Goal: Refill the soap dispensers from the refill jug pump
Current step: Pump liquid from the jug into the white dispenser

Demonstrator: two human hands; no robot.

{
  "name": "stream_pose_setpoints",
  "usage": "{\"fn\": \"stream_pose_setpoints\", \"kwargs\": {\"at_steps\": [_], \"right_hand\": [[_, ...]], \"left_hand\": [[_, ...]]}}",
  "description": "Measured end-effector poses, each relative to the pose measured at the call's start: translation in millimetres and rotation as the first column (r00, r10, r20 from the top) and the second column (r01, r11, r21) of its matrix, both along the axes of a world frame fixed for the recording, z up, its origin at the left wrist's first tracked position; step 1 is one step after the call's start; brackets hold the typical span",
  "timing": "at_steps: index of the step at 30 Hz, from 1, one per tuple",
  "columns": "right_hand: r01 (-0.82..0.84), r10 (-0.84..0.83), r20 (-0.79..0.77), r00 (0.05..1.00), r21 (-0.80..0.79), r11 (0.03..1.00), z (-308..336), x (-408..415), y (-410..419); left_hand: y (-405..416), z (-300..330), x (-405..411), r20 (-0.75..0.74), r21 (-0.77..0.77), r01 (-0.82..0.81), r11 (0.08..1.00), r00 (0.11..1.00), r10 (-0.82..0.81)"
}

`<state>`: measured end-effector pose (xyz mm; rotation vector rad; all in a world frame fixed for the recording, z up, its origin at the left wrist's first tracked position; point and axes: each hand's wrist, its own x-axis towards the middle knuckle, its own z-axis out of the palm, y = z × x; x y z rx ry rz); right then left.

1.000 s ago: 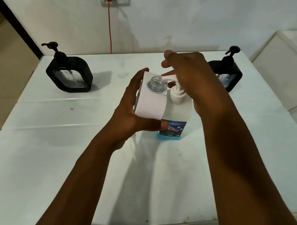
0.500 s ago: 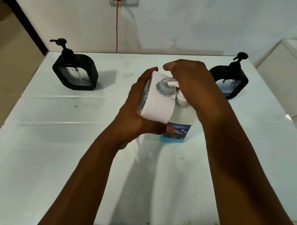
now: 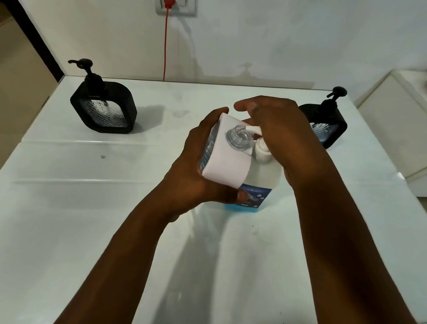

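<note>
Jug (image 3: 260,178) pump top hidden under right hand (image 3: 279,137), grip unclear, white open-necked dispenser (image 3: 226,160) held tilted by left hand (image 3: 194,175) fingers at centre frame, contents unseen

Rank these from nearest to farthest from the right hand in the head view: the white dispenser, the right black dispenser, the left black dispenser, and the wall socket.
From the right hand:
1. White dispenser, just left of it, held by the left hand.
2. Right black dispenser, just behind, at the table's right.
3. Left black dispenser, far left.
4. Wall socket, up on the back wall.
</note>
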<state>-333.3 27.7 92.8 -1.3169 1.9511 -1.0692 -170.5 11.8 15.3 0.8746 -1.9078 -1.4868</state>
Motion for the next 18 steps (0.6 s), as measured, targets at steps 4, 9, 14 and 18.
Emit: {"fn": "stream_pose_setpoints", "kwargs": {"at_steps": [4, 9, 14, 18], "right_hand": [[0.016, -0.017, 0.024, 1.0, 0.076, 0.997, -2, -2, -1], [0.072, -0.067, 0.157, 0.985, -0.03, 0.997, -1, 0, -2], [0.029, -0.028, 0.106, 0.994, -0.006, 1.0, 3, 3, -5], [-0.111, 0.115, -0.094, 0.989, 0.046, 0.993, 2, 8, -4]], "left_hand": [[-1, -2, 0, -0.011, 0.007, -0.005, 1.0, 1.0, 0.005], [-1, -3, 1, -0.021, 0.011, -0.025, 1.0, 0.999, 0.025], [-3, -1, 1, -0.035, 0.006, -0.051, 0.999, 0.998, 0.051], [-4, -1, 4, -0.034, -0.004, -0.047, 0.999, 0.998, 0.047]]}}
